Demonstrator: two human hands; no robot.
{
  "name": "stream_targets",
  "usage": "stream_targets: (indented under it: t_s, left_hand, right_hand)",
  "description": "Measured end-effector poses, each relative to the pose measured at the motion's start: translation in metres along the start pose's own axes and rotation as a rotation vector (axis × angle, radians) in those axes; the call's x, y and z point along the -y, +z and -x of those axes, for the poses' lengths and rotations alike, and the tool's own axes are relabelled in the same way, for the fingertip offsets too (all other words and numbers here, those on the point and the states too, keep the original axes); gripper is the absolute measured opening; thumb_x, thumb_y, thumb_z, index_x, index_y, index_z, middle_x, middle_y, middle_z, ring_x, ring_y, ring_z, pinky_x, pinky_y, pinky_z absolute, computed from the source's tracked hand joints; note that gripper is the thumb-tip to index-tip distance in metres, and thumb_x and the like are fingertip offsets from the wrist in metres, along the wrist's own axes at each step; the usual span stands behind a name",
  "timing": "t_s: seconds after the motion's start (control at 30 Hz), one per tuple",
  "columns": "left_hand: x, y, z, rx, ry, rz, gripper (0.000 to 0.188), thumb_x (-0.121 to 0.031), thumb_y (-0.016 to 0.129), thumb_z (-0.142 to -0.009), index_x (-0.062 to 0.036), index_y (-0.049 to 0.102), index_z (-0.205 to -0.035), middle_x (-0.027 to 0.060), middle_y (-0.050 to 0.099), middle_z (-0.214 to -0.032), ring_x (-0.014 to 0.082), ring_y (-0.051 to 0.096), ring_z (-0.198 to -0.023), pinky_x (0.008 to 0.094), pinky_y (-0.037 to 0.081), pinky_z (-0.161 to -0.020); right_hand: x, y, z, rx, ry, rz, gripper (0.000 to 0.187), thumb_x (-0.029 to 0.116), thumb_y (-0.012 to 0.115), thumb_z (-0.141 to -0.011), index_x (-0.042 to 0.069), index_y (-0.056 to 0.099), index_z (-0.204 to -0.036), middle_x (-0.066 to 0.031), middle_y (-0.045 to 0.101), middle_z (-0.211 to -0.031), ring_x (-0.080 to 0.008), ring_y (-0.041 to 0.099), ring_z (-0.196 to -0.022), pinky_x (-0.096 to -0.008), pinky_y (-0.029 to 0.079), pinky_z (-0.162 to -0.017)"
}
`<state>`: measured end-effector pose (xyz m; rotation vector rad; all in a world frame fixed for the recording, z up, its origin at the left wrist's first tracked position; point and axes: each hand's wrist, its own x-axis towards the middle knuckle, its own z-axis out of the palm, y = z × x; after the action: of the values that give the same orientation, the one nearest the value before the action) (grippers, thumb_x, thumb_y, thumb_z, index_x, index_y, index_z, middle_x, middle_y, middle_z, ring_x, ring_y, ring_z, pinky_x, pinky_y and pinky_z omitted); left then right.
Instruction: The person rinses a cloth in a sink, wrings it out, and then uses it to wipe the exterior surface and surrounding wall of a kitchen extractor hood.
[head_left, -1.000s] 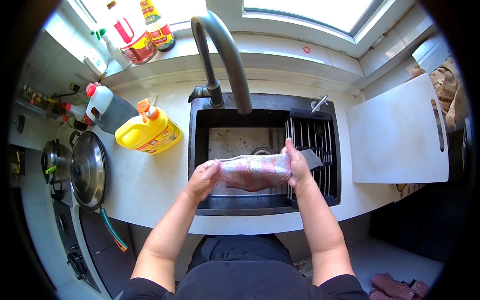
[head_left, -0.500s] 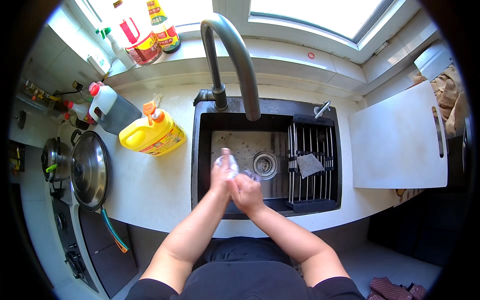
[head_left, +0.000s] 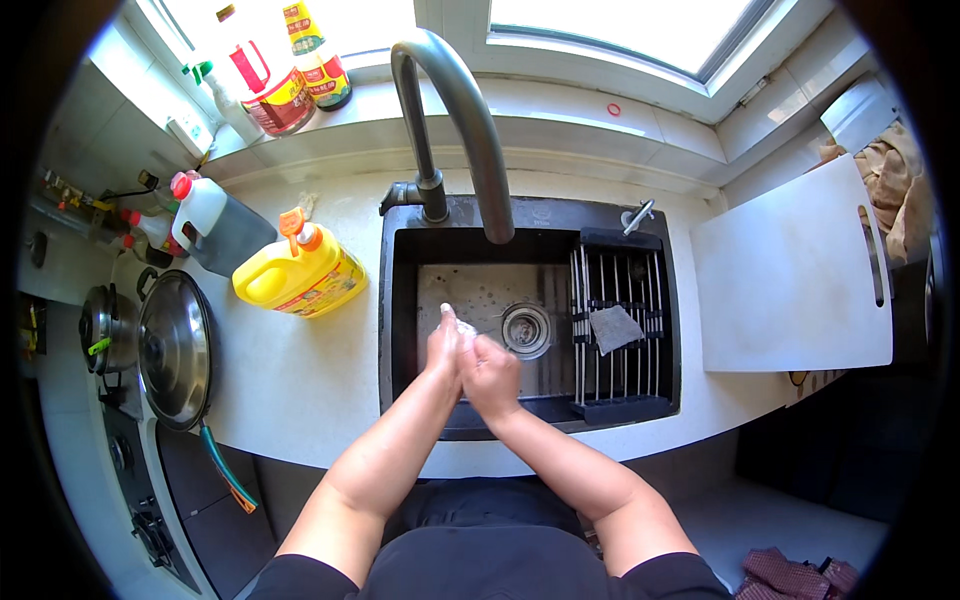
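Over the left part of the dark sink (head_left: 393, 330), my two hands are pressed together, somewhat smeared by motion. My left hand (head_left: 442, 347) is open, pointing away from me with a fingertip stretched out. My right hand (head_left: 491, 376) is closed against its right side, the fingers curled and mostly hidden. A whitish patch that looks like suds (head_left: 465, 328) shows between them; whether they hold a small thing there cannot be made out. Just right of the hands lies the round drain (head_left: 526, 331). The grey faucet (head_left: 480, 130) arches above the basin, with no water visibly running.
A roll-up rack (head_left: 618, 375) spans the sink's right side, a grey cloth (head_left: 616, 329) lying on it. Left on the counter stand a yellow jug (head_left: 300, 275), a dark-filled jug (head_left: 225, 225) and a lidded pan (head_left: 176, 350). A white cutting board (head_left: 790, 270) is at the right.
My hands have shifted against each other, the right one a little farther forward along the left. Less of the whitish patch shows now. The whole view has moved slightly.
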<state>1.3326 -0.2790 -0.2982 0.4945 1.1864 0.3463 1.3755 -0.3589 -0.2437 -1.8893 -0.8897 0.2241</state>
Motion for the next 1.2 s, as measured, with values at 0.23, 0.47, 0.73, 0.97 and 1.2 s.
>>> stream_targets:
  t_s: [0.23, 0.47, 0.73, 0.97, 1.2]
  left_hand:
    - [-0.008, 0.014, 0.013, -0.06, 0.015, -0.088, 0.044, -0.044, 0.04, -0.094, -0.0042, 0.054, -0.081, 0.0038, 0.054, -0.067, 0.0146, 0.049, -0.055, 0.0328, 0.04, -0.049]
    - [0.004, 0.013, 0.01, -0.004, 0.005, 0.005, 0.045, -0.048, 0.041, -0.092, -0.0074, 0.051, -0.075, 0.0023, 0.048, -0.061, 0.0157, 0.047, -0.051, 0.032, 0.039, -0.047]
    - [0.001, 0.02, 0.014, -0.018, -0.009, -0.003, 0.048, -0.052, 0.039, -0.092, -0.0079, 0.051, -0.076, 0.0024, 0.05, -0.063, 0.0155, 0.049, -0.053, 0.0321, 0.041, -0.048]
    - [-0.002, 0.029, 0.024, -0.05, 0.028, -0.069, 0.042, -0.048, 0.041, -0.092, -0.0143, 0.045, -0.068, -0.0001, 0.043, -0.056, 0.015, 0.045, -0.048, 0.0305, 0.038, -0.044]
    - [-0.005, 0.025, 0.038, 0.085, -0.067, 0.133, 0.045, -0.051, 0.04, -0.091, -0.0068, 0.05, -0.085, 0.0068, 0.054, -0.069, 0.0196, 0.057, -0.06, 0.0337, 0.047, -0.052]
  right_hand:
    - [-0.008, 0.007, 0.001, -0.098, 0.07, 0.011, 0.037, 0.027, 0.048, -0.089, 0.002, 0.052, -0.062, -0.0185, 0.053, -0.058, -0.0358, 0.052, -0.052, -0.0408, 0.039, -0.049]
    - [-0.017, 0.006, -0.006, -0.061, 0.13, -0.024, 0.032, 0.026, 0.051, -0.086, 0.002, 0.053, -0.065, -0.0197, 0.053, -0.061, -0.0371, 0.054, -0.056, -0.0411, 0.04, -0.051]
    - [-0.024, 0.002, -0.009, -0.032, 0.096, -0.006, 0.032, 0.026, 0.051, -0.085, 0.003, 0.055, -0.063, -0.0192, 0.054, -0.061, -0.0376, 0.055, -0.058, -0.0425, 0.043, -0.052]
    - [-0.026, -0.004, -0.013, -0.02, 0.176, 0.056, 0.027, 0.024, 0.052, -0.085, 0.005, 0.057, -0.067, -0.0186, 0.057, -0.064, -0.0385, 0.056, -0.058, -0.0445, 0.044, -0.052]
    - [-0.058, -0.009, -0.023, 0.095, 0.309, -0.01, 0.04, 0.034, 0.047, -0.088, 0.004, 0.058, -0.064, -0.0196, 0.054, -0.063, -0.0393, 0.054, -0.061, -0.0416, 0.042, -0.054]
